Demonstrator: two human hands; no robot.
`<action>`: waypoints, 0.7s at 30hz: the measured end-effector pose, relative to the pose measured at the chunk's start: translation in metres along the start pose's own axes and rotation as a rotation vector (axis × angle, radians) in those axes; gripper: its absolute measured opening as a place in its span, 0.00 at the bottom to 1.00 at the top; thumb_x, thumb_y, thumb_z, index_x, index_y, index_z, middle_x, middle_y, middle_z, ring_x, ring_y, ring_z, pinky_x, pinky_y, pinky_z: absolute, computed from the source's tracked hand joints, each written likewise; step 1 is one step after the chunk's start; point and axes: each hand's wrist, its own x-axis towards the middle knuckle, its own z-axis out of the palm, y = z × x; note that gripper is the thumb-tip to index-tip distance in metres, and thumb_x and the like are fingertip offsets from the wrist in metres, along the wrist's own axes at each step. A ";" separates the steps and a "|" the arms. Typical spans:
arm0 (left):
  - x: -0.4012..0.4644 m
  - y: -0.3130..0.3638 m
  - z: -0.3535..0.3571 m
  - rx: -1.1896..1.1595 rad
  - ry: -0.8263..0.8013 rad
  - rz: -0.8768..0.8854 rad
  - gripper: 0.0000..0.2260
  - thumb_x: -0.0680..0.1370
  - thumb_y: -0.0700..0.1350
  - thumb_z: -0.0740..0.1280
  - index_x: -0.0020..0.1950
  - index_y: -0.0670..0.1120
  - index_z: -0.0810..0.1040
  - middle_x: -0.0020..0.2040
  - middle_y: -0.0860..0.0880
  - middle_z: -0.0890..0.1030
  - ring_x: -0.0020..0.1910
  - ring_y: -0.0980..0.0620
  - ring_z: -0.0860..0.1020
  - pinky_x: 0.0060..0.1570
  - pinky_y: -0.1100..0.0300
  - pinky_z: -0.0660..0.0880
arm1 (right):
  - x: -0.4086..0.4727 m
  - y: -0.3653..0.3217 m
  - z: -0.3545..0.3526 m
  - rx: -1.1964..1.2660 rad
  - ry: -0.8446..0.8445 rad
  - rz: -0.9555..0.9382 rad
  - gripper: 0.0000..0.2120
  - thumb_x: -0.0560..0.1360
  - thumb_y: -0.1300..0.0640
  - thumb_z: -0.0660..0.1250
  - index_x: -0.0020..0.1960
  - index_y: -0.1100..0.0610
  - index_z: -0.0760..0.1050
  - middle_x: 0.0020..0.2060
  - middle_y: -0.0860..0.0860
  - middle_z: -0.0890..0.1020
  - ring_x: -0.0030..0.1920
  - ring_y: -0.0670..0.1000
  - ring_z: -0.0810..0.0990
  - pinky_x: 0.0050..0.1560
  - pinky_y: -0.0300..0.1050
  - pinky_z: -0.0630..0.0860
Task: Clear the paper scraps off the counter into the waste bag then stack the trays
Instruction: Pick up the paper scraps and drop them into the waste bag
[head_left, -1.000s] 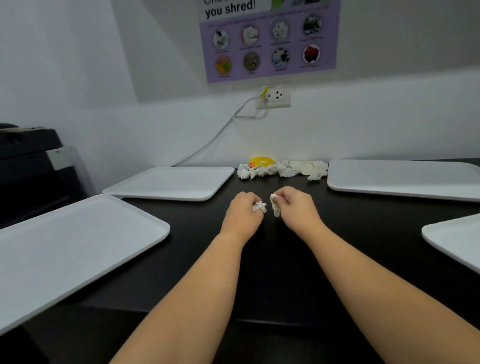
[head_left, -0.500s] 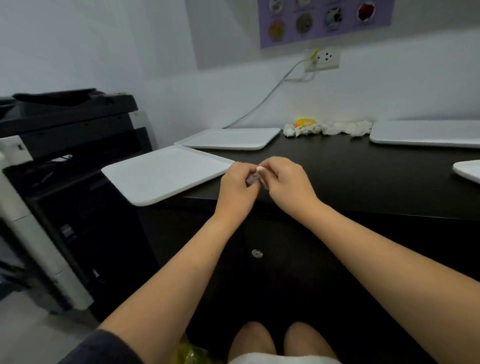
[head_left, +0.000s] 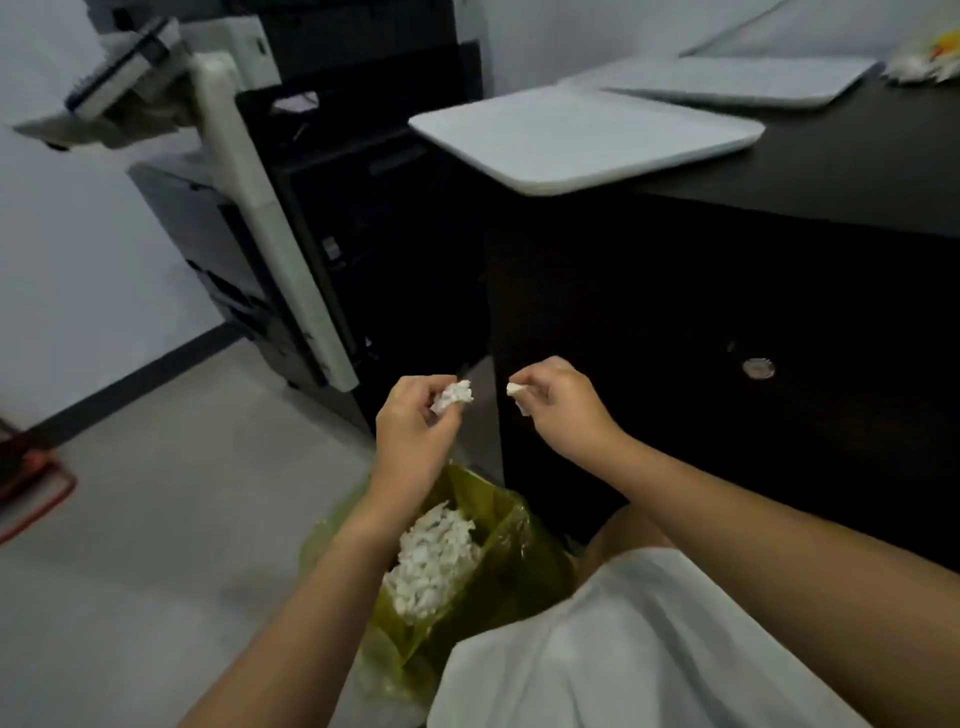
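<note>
Trays (head_left: 582, 140) (white) on black counter (head_left: 857, 171)

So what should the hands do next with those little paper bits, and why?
Probably bring both hands back over the bag's opening and let go. The left hand pinches a paper scrap and the right hand pinches another scrap, but both sit a bit beyond the yellow-green bag, which already holds shredded paper. Dropped now, they might miss.
</note>
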 end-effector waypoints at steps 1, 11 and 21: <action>-0.006 -0.018 -0.004 0.009 -0.008 -0.052 0.09 0.75 0.41 0.69 0.53 0.52 0.78 0.47 0.60 0.73 0.48 0.60 0.75 0.47 0.69 0.73 | 0.002 0.005 0.017 0.002 -0.044 0.045 0.11 0.78 0.60 0.62 0.59 0.59 0.76 0.53 0.52 0.73 0.52 0.49 0.75 0.51 0.36 0.69; -0.056 -0.150 -0.020 0.101 -0.087 -0.517 0.17 0.74 0.41 0.69 0.62 0.49 0.75 0.58 0.52 0.77 0.54 0.54 0.77 0.52 0.68 0.75 | 0.006 0.046 0.133 0.030 -0.296 0.395 0.12 0.78 0.57 0.63 0.60 0.58 0.75 0.58 0.54 0.77 0.57 0.53 0.76 0.51 0.42 0.73; -0.056 -0.160 -0.013 0.097 -0.104 -0.561 0.20 0.76 0.38 0.68 0.67 0.46 0.71 0.63 0.51 0.70 0.64 0.52 0.71 0.63 0.54 0.73 | 0.013 0.051 0.150 -0.003 -0.439 0.413 0.18 0.79 0.60 0.60 0.68 0.55 0.69 0.65 0.52 0.74 0.64 0.52 0.73 0.61 0.44 0.70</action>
